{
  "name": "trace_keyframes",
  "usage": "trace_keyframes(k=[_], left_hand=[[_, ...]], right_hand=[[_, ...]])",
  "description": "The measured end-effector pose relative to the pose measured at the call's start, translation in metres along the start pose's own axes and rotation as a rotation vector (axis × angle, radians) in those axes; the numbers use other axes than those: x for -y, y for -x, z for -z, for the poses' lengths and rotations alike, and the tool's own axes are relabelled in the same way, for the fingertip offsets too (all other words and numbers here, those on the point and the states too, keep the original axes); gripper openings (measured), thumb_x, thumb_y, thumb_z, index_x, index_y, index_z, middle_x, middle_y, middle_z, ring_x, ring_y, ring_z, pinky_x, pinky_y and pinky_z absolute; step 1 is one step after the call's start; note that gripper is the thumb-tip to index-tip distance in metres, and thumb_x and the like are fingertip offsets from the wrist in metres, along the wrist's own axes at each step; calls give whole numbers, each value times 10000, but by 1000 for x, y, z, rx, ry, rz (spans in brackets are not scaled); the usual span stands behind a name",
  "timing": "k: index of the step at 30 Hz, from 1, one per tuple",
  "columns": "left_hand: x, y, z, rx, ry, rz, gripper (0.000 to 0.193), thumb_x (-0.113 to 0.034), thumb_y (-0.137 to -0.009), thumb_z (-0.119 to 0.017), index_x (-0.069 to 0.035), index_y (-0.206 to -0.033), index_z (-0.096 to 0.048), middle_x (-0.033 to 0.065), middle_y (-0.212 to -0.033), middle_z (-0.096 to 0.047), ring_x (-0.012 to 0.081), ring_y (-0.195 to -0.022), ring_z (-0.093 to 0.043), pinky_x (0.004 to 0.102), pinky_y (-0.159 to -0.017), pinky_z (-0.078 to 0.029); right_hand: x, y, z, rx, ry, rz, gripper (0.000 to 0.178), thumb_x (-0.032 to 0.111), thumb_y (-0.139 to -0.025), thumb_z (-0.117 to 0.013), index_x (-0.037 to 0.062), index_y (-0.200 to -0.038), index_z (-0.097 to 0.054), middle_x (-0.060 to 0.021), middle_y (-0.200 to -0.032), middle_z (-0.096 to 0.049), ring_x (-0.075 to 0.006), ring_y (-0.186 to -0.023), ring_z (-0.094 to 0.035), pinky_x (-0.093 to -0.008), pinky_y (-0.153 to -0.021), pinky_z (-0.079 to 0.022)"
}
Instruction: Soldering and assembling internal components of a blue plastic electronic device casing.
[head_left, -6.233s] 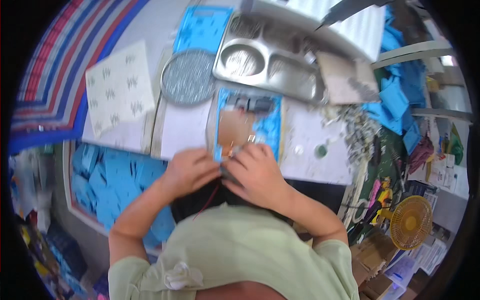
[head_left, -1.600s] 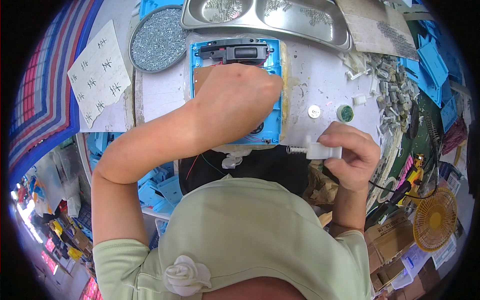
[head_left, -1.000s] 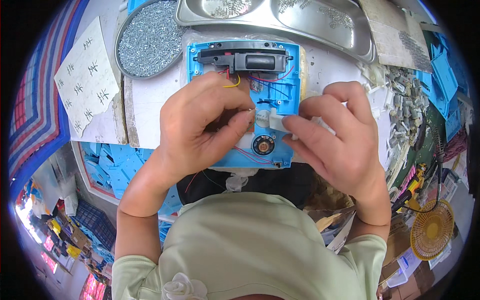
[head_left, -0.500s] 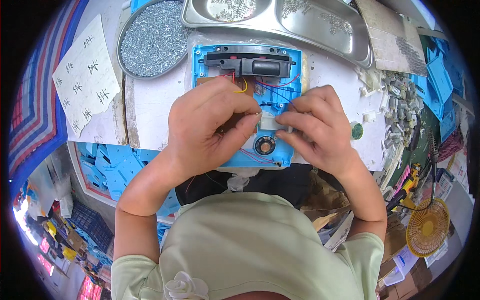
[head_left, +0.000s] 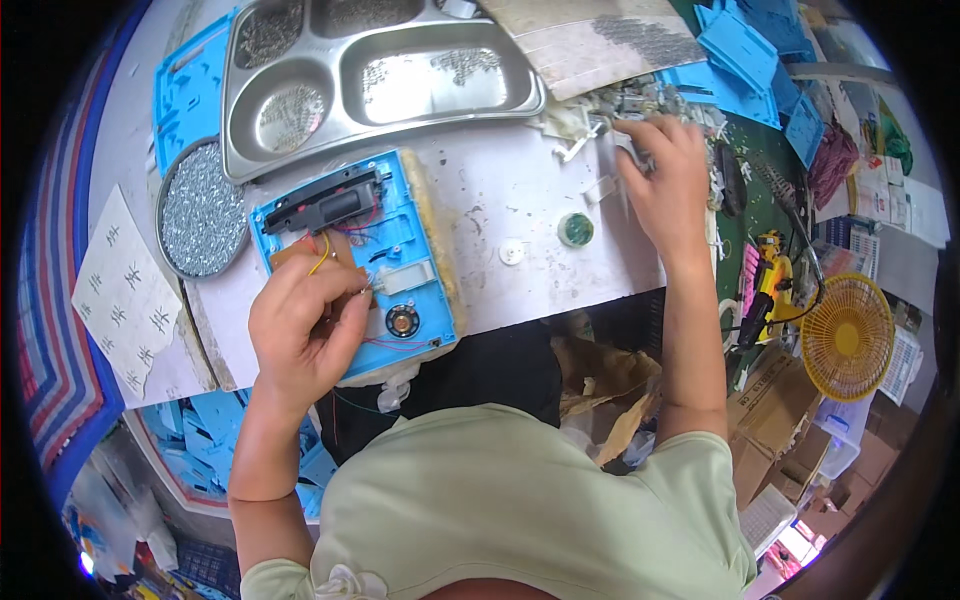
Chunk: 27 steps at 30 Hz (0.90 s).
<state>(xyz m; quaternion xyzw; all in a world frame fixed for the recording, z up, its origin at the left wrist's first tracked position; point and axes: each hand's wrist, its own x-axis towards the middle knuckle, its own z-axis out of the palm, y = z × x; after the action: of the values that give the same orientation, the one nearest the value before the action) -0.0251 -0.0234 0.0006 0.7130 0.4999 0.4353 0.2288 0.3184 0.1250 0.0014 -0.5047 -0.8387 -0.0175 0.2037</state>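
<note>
A light-blue plastic casing (head_left: pixel 412 230) lies tilted on the table, with a black module (head_left: pixel 335 205), a small round speaker (head_left: pixel 403 320), red, yellow and blue wires, and a white rectangular part (head_left: pixel 407 277) fitted inside it. My left hand (head_left: pixel 305 325) rests over the casing's left side, thumb and forefinger pinched beside the white part's left end; what they grip is too small to make out. Away to the right, my right hand (head_left: pixel 665 185) reaches to the edge of a heap of small white and grey plastic parts (head_left: pixel 655 100), thumb and forefinger apart. One loose translucent white piece (head_left: pixel 600 190) lies beside it.
A metal compartment tray (head_left: pixel 440 115) of small springs and a round dish of screws (head_left: pixel 203 210) stand beyond the casing. Near my right arm are a green round object (head_left: pixel 576 230) and a white disc (head_left: pixel 512 252). A yellow fan-like basket (head_left: pixel 848 337) sits at far right.
My right hand has left the white part in the casing and moved right to the heap. My left hand stays pinched at the casing. The view has swung to the right.
</note>
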Motion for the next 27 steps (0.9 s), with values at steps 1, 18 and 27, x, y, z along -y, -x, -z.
trace_keyframes(k=[1,18,27], left_hand=[[-2,-2,1,8,-10,-6,187,65,-795,-755,-16,-947,-681,81,-836,-661,192,-639,-577,273,-598,-483],[-42,-128,-54,384,21,-156,168,-86,-871,-757,-9,-999,-679,89,-787,-650,211,-599,-584,325,-575,-489],[-46,-144,-75,617,625,420,116,-117,-986,-705,-6,-993,-674,-36,-826,-665,7,-736,-584,193,-613,-460]], right_hand=[[-6,-4,-2,-11,60,5,214,98,-803,-731,76,-1012,-766,-112,-1015,-700,-316,-1041,-595,-439,-917,-480],[61,14,45,135,-663,-87,237,98,-825,-774,58,-1045,-695,-50,-638,-630,-192,-578,-629,-340,-547,-461],[73,41,20,-195,-1264,-390,413,-30,-894,-767,-28,-1274,-605,-114,-1082,-731,-152,-971,-720,-288,-891,-564]])
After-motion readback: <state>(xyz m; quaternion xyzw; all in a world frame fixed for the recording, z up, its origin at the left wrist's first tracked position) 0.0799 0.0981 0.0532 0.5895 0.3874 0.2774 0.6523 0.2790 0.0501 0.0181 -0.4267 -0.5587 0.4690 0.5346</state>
